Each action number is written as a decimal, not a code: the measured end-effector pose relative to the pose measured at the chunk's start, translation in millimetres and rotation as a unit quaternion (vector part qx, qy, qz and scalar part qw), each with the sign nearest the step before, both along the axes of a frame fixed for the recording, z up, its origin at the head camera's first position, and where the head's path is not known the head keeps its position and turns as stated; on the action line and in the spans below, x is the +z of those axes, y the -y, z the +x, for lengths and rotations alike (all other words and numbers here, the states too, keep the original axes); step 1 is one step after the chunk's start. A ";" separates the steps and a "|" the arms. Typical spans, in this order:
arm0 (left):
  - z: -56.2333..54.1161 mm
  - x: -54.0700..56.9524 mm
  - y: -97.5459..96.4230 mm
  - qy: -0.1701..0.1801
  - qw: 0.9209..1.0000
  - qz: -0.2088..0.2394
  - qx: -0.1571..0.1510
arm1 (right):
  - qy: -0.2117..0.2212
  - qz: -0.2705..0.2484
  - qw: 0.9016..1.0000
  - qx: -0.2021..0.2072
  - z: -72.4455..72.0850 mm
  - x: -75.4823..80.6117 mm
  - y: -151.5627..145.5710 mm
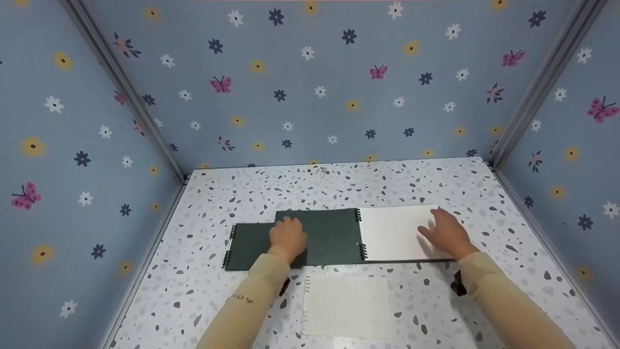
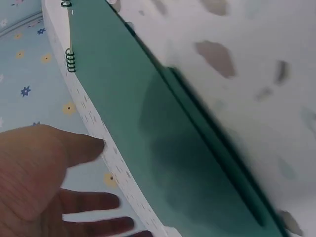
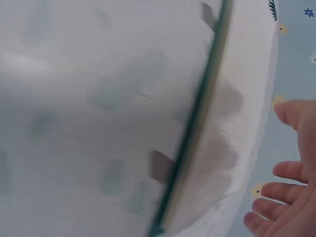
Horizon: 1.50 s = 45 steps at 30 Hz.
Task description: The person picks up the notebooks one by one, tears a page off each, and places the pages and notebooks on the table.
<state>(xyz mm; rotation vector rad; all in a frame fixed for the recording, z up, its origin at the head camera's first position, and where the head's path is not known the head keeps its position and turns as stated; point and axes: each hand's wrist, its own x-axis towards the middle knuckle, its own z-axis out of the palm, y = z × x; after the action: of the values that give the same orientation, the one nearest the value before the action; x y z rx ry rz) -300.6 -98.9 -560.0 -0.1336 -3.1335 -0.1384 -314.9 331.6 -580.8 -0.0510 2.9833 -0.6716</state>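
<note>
A spiral notebook lies open, its dark green cover (image 1: 334, 237) folded out left and its white page (image 1: 387, 232) on the right. Another dark green piece with a spiral binding (image 1: 248, 247) lies at the left, next to the cover; how they overlap is partly hidden. My left hand (image 1: 288, 237) is over where the two green pieces meet; in the left wrist view its fingers are spread loosely, apart from the cover. Over the right end of the white page is my right hand (image 1: 448, 235). The right wrist view shows its thumb and fingers apart, holding nothing.
A loose ruled sheet (image 1: 346, 305) with a torn perforated left edge lies in front of the notebook on the speckled tabletop (image 1: 252, 194). Flower-patterned panels (image 1: 310, 116) rise behind and on both sides, joined by grey metal posts (image 1: 523, 87).
</note>
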 end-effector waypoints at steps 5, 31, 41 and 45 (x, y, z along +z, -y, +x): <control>-16.5 -0.6 -21.3 0.018 0.995 0.042 -0.083 | 0.023 -0.016 0.999 0.015 -16.2 14.2 6.1; -39.9 -58.2 -70.0 0.156 0.974 0.067 -0.149 | 0.132 0.034 0.991 0.005 -47.1 -12.2 0.3; -33.3 -41.1 -71.0 0.151 0.976 0.057 -0.149 | 0.133 0.061 0.989 0.029 -48.9 -5.9 0.5; -24.6 -31.0 -69.9 0.147 0.976 0.054 -0.151 | 0.130 0.064 0.989 0.028 -49.6 -7.7 2.2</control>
<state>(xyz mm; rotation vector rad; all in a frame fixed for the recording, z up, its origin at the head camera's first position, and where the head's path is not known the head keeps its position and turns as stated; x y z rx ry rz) -325.3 -29.0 -591.0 -0.6449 -3.3619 -0.3610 -364.5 329.5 -588.6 -0.0365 2.7551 -0.4420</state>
